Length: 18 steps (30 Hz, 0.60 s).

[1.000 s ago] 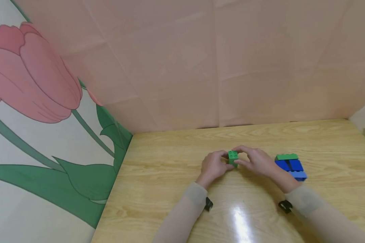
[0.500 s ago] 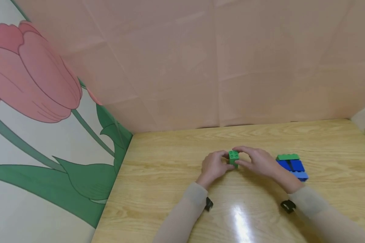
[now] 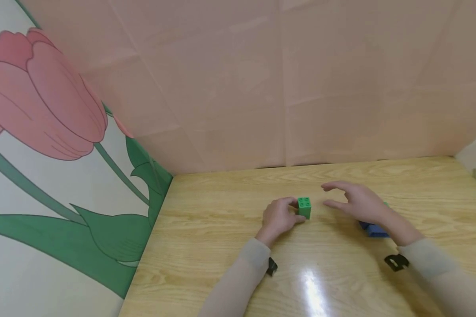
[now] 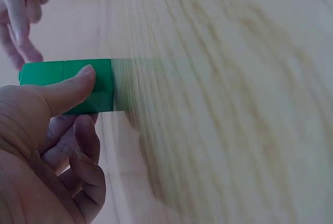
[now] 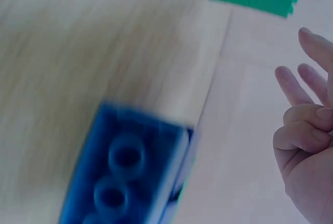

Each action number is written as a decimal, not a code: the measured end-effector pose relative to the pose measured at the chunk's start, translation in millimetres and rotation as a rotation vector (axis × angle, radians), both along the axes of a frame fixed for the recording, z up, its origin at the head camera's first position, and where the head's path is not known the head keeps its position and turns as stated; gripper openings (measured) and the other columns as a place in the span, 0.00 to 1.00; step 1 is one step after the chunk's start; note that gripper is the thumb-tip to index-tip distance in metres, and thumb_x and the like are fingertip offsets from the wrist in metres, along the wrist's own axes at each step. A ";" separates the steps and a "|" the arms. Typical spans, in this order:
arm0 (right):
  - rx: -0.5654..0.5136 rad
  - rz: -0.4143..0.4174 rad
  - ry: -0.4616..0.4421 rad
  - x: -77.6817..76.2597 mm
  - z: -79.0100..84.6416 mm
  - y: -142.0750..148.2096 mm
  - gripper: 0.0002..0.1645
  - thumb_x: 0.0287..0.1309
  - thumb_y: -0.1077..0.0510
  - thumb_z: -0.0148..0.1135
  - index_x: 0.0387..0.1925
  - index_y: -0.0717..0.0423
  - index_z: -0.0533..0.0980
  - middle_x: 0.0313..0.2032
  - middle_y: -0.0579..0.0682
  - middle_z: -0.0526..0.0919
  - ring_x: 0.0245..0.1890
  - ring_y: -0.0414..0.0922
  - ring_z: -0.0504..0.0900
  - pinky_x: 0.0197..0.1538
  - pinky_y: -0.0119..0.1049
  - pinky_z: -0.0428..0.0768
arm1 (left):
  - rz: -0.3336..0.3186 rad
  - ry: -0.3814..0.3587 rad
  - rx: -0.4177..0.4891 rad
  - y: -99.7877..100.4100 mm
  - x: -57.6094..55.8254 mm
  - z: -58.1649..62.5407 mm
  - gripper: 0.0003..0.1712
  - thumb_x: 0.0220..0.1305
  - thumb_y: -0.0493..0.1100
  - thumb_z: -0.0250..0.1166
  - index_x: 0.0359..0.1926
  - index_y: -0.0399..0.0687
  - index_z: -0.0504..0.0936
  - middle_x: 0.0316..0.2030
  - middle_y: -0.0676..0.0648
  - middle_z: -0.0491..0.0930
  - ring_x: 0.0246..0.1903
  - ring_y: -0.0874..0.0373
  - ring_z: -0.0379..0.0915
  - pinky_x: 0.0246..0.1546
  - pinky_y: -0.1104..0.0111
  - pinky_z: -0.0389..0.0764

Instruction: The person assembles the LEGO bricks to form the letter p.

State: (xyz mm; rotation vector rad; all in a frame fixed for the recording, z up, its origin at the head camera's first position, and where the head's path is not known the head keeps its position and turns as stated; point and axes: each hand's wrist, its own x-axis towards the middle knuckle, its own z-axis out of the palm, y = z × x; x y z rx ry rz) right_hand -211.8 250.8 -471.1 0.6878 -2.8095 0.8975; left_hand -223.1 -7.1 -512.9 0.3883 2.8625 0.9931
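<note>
Two green toy building bricks [image 3: 304, 208], one stacked on the other with a seam between them, stand upright on the table. My left hand [image 3: 278, 219] pinches the stack from the left, its thumb across the near side in the left wrist view. To the right, my right hand [image 3: 360, 201] is apart from the stack, thumb and fingers spread with nothing between them. Behind that hand and partly hidden by it lie blue bricks [image 3: 377, 231] with a bit of green. The right wrist view shows the hollow underside of one blue brick [image 5: 140, 130].
The wooden table [image 3: 214, 220] meets a pink cloth backdrop [image 3: 230, 110] at its far edge. A wall with a painted tulip [image 3: 63, 97] borders the left side. Black wrist pieces [image 3: 396, 262] hang below the sleeves.
My right hand has let go of the green stack and moved right, now covering part of the blue bricks. My left hand keeps its hold in the same place.
</note>
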 end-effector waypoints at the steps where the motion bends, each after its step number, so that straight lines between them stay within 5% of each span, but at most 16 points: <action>1: 0.001 -0.002 -0.005 0.3 2.6 4.9 0.30 0.69 0.43 0.68 0.65 0.54 0.78 0.57 0.52 0.85 0.48 0.56 0.84 0.46 0.57 0.81 | 0.000 -0.003 0.001 -0.1 0.1 -0.2 0.19 0.54 0.56 0.82 0.47 0.65 0.88 0.43 0.66 0.86 0.46 0.66 0.79 0.49 0.63 0.75; 7: 0.027 -0.011 -0.030 -3.5 5.6 37.2 0.27 0.71 0.45 0.66 0.64 0.54 0.78 0.57 0.55 0.85 0.53 0.60 0.83 0.47 0.61 0.81 | 0.009 -0.001 0.004 -1.1 0.4 -0.8 0.20 0.54 0.55 0.82 0.47 0.66 0.88 0.44 0.67 0.86 0.47 0.66 0.79 0.47 0.65 0.74; 13: 0.031 -0.030 -0.093 -8.5 -9.9 75.3 0.26 0.72 0.46 0.66 0.64 0.56 0.78 0.57 0.56 0.84 0.56 0.63 0.81 0.49 0.64 0.80 | 0.014 -0.008 0.009 -1.3 1.4 -1.2 0.20 0.54 0.55 0.82 0.48 0.67 0.88 0.44 0.67 0.86 0.49 0.66 0.79 0.49 0.63 0.74; 18: 0.040 -0.074 -0.163 -9.4 -22.6 103.8 0.28 0.72 0.45 0.64 0.64 0.57 0.78 0.56 0.58 0.84 0.54 0.62 0.81 0.45 0.54 0.82 | 0.010 -0.006 0.008 -0.7 1.7 -2.0 0.21 0.54 0.56 0.82 0.49 0.67 0.88 0.45 0.68 0.86 0.50 0.66 0.79 0.50 0.62 0.75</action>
